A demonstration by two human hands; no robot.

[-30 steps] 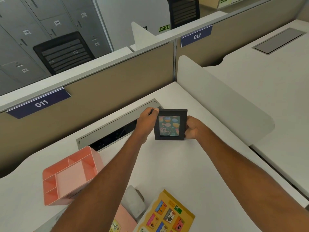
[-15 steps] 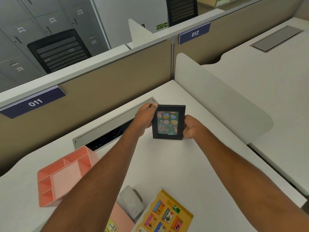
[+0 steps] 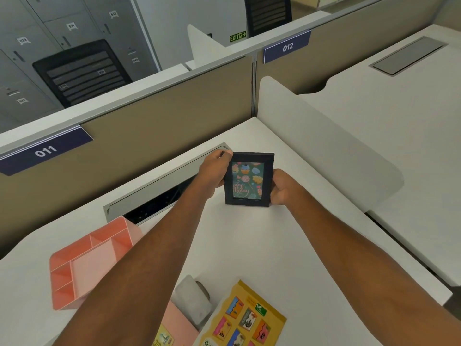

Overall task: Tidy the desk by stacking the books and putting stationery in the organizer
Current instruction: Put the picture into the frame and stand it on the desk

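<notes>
The left hand (image 3: 214, 171) pinches the black picture frame's (image 3: 248, 179) top-left corner. The right hand (image 3: 282, 187) clasps its right edge with curled fingers. A pink organizer (image 3: 82, 261) sits left of the frame.

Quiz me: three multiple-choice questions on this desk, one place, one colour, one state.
1. Where is the organizer? A) on the neighbouring desk B) left of the frame, nearer the person C) on a chair
2. What colour is the frame's border? A) white B) red C) black
3. How is the frame held? A) upright, gripped by left hand and right hand B) flat, untouched C) one hand only
Answers: 1 B, it sits lower left of the frame; 2 C, the border is black; 3 A, each hand grips one side.
</notes>
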